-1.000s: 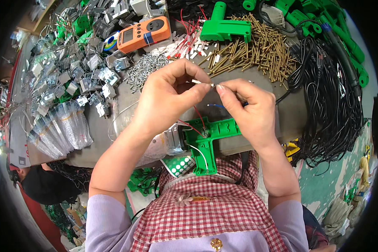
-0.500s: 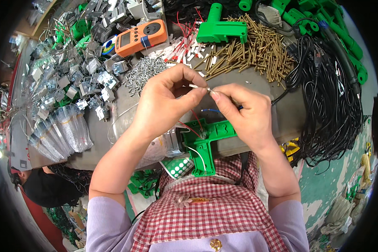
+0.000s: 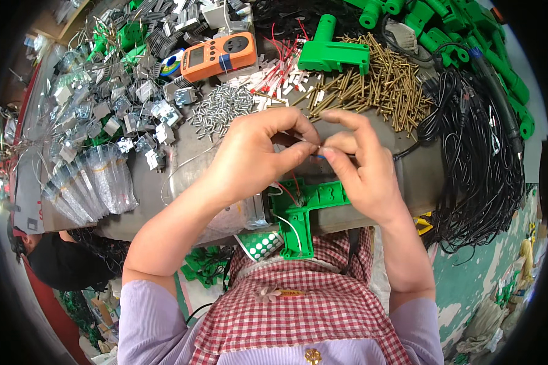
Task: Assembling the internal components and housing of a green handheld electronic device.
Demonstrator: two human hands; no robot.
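1. Writing first. We note red print on the pale sheet (image 3: 29, 210) at the table's left end, and lettering on the small yellowish tag (image 3: 291, 293) pinned to the red-and-white checked apron (image 3: 298, 316). The marks on the orange box-shaped meter (image 3: 220, 55) are too small for us to make out; a dark blue band wraps its case.
2. Left hand (image 3: 252, 152): thumb and forefinger meet at the tips, pinching a tiny pale piece (image 3: 319, 146). Its exact kind we cannot tell.
3. Right hand (image 3: 365, 170): thumb tip just beside the left fingertips, forefinger arched above. Whether it grips the piece too, we cannot tell. A blue wire tip (image 3: 316, 156) shows just below.
4. The T-shaped green plastic housing half (image 3: 297, 210), open side up, lies below the hands. Its stem crosses the near table edge toward the apron; red wire (image 3: 296, 182) and white wire (image 3: 291, 226) run in it.
5. Room: we see a strip of grey-brown tabletop (image 3: 423, 176) between the right hand and the heaped black cables (image 3: 475, 146). Beyond the hands, silver screws (image 3: 222, 109) and long brass-coloured screws (image 3: 383, 85) bound the working space.
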